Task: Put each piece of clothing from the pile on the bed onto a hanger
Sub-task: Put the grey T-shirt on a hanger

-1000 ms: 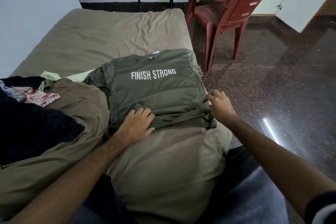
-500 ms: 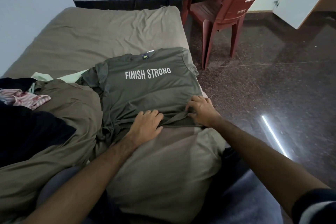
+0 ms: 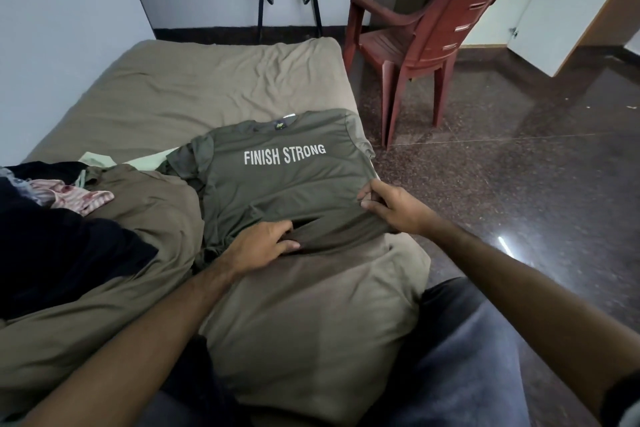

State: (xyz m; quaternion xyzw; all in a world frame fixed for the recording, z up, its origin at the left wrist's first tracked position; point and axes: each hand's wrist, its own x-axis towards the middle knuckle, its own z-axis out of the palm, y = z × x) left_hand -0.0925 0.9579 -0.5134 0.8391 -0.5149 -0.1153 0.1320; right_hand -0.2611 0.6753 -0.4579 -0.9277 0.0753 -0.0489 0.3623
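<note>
Olive T-shirt (image 3: 277,184) spread near bed (image 3: 214,87) right edge; left hand (image 3: 258,246) and right hand (image 3: 391,206) fingers pinching hem apart, presumably for hanger entry.

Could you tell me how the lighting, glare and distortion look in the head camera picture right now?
Head view: dim, soft indoor light; a bright glare streak on the polished floor; wide-angle bending tilts the chair and wall edges; the print on the T-shirt stays sharp, with no evident motion blur on either hand.

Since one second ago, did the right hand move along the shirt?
Yes. The right hand went from the shirt's bottom corner up its side, closer to the FINISH STRONG print on the olive T-shirt, and now pinches the fabric.
</note>
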